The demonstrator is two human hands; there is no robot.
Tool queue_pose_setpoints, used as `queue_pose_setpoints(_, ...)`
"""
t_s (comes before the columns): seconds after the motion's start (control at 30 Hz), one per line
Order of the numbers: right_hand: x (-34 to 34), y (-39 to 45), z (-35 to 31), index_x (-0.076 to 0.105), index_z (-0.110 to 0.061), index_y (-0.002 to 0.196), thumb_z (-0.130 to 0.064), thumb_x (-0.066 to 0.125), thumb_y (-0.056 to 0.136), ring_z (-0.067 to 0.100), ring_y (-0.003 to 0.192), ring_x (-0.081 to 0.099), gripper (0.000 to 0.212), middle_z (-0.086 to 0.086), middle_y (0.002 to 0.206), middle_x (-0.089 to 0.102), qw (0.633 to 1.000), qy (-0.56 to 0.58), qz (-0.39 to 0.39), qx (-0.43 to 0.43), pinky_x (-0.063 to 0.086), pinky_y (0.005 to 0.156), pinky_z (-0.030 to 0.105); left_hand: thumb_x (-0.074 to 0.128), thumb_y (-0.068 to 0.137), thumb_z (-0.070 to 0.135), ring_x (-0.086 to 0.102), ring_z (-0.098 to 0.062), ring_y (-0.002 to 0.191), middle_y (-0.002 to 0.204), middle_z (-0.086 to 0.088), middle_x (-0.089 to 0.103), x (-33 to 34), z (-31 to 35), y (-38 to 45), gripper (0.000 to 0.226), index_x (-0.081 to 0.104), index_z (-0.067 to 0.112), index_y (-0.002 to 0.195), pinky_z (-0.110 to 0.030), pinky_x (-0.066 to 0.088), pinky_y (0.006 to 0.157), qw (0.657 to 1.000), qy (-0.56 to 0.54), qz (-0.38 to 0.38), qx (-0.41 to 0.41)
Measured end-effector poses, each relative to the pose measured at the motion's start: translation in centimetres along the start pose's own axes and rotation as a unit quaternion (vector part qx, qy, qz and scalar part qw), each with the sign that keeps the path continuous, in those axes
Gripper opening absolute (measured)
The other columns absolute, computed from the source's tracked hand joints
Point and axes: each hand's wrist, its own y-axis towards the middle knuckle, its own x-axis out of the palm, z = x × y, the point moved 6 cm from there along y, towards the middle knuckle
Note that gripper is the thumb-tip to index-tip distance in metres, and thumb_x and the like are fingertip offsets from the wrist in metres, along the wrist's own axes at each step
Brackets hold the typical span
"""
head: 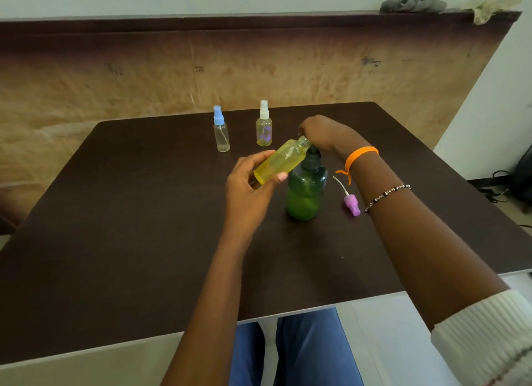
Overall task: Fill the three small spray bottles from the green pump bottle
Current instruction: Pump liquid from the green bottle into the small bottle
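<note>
The green pump bottle [305,194] stands mid-table, about half full of green liquid. My right hand [324,133] rests on top of its dark pump head, which is mostly hidden. My left hand [250,184] grips an uncapped yellowish spray bottle [280,161], tilted with its open neck up at the pump spout. That bottle's purple spray cap [351,203] with its dip tube lies on the table to the right of the green bottle. Two capped small bottles stand further back: one with a blue cap [221,133], one with a white cap [264,127].
The dark brown table [144,212] reaches to a padded tan backrest behind. Its near edge runs above my blue-trousered legs. A bag and cables lie on the floor at the far right.
</note>
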Motion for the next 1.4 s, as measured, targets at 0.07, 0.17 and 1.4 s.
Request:
queue_pose_setpoints(0.07, 0.7, 0.1, 0.2, 0.044, 0.006, 0.132, -0.007, 0.030, 0.098, 0.037, 0.128, 0.043, 0.039, 0.025, 0.138, 0.045, 1.000, 0.014, -0.024, 0.007, 0.039, 0.088, 0.037, 0.072, 0.079, 0.009, 0.062, -0.009, 0.097, 0.111, -0.006, 0.063, 0.1, -0.2, -0.1, 0.037, 0.061, 0.038, 0.100, -0.024, 0.052, 0.084, 1.000, 0.000, 0.000, -0.004)
queue_pose_setpoints(0.17, 0.9, -0.2, 0.1, 0.042, 0.005, 0.134, -0.008, 0.029, 0.099, 0.035, 0.130, 0.042, 0.040, 0.024, 0.140, 0.043, 0.999, 0.015, -0.040, 0.002, 0.031, 0.079, 0.026, 0.072, 0.079, 0.009, 0.063, -0.010, 0.098, 0.112, -0.007, 0.064, 0.2, -0.5, -0.2, 0.037, 0.062, 0.039, 0.099, -0.025, 0.052, 0.085, 1.000, -0.011, -0.005, -0.016)
queue_pose_setpoints(1.4, -0.7, -1.4, -0.7, 0.053, 0.005, 0.123, -0.005, 0.031, 0.098, 0.038, 0.120, 0.049, 0.035, 0.024, 0.128, 0.053, 0.995, -0.093, 0.011, -0.023, 0.041, 0.099, 0.042, 0.073, 0.078, 0.008, 0.063, -0.012, 0.099, 0.112, -0.006, 0.063, 0.1, 0.3, 0.0, 0.039, 0.062, 0.040, 0.097, -0.030, 0.052, 0.088, 1.000, -0.005, 0.008, -0.018)
